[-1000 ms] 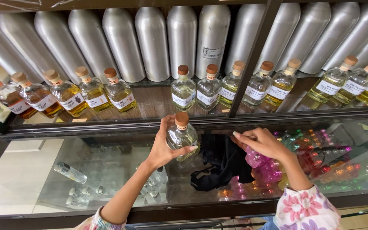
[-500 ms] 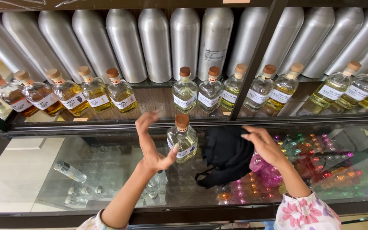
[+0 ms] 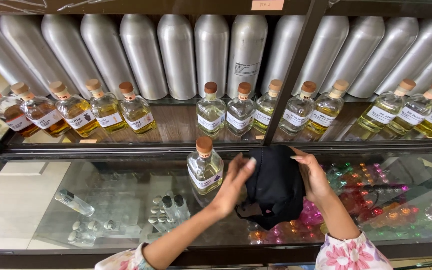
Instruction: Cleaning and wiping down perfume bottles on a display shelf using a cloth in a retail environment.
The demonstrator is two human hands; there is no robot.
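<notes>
A black cloth item (image 3: 274, 186) is held up over the glass counter (image 3: 101, 200), between both hands. My left hand (image 3: 233, 182) grips its left edge and my right hand (image 3: 312, 175) grips its right side. Just left of the left hand a clear glass bottle with a cork stopper (image 3: 204, 168) stands upright on the glass, with no hand on it.
A shelf (image 3: 171, 125) behind holds a row of corked bottles of yellowish liquid (image 3: 106, 107) and tall silver canisters (image 3: 176, 55). Under the glass lie small clear vials (image 3: 168, 210) and coloured little bottles (image 3: 356, 195). A dark upright post (image 3: 296, 70) divides the shelf.
My left hand let go of the corked bottle, which now stands on the glass, and moved right to the black cloth. Both hands now hold the cloth, raised higher.
</notes>
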